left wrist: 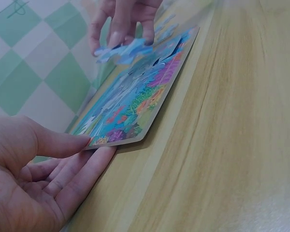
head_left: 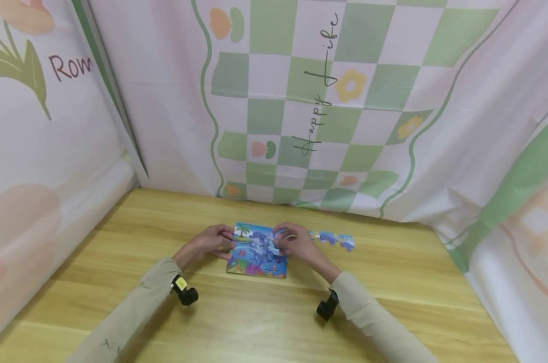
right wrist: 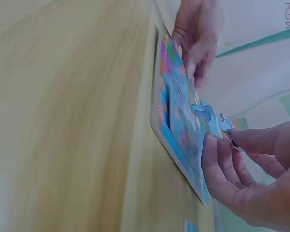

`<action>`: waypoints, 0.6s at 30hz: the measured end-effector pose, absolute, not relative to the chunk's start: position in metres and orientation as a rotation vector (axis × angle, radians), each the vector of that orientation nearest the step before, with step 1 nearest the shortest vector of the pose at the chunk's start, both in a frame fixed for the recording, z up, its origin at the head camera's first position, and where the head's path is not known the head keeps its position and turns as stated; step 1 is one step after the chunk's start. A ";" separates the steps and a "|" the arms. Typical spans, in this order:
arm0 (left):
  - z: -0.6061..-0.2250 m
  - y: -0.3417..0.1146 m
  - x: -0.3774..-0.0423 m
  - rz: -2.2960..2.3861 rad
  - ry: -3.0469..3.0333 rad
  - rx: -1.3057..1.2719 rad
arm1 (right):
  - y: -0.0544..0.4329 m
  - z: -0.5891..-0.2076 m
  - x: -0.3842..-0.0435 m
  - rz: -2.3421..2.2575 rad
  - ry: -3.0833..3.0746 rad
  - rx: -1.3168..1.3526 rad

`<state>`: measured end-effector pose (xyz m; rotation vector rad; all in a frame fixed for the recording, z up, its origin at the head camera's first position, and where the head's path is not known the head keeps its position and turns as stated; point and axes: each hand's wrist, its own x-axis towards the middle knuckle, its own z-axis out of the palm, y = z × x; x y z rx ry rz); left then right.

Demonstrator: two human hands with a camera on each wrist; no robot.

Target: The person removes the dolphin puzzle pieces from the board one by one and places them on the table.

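Note:
A colourful puzzle board (head_left: 251, 267) with a sea picture lies on the wooden table. My left hand (head_left: 208, 241) grips its left edge, the thumb on top and fingers under the rim, as the left wrist view shows (left wrist: 43, 179). Above the board's right side, my right hand (head_left: 297, 243) pinches a blue jigsaw piece (left wrist: 125, 52) between thumb and fingers. In the right wrist view this piece (right wrist: 210, 118) is tilted over the board's surface. Part of the board's upper right is hidden behind the right hand.
Several loose jigsaw pieces (head_left: 335, 239) lie in a row on the table, right of the board. A patterned curtain (head_left: 319, 126) hangs behind the table's back edge, and another printed cloth (head_left: 51, 176) stands along the left side.

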<state>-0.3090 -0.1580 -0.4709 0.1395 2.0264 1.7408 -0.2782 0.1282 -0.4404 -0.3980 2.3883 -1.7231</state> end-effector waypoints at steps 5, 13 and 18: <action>-0.471 -0.157 -0.310 1.730 2.031 0.130 | 0.149 -0.436 -0.281 -1.700 2.428 -0.354; -0.469 -0.156 -0.308 1.726 2.034 0.119 | 0.184 -0.431 -0.276 -1.691 2.456 -0.333; -0.468 -0.156 -0.309 1.728 2.028 0.099 | 0.206 -0.428 -0.270 -1.629 2.522 -0.366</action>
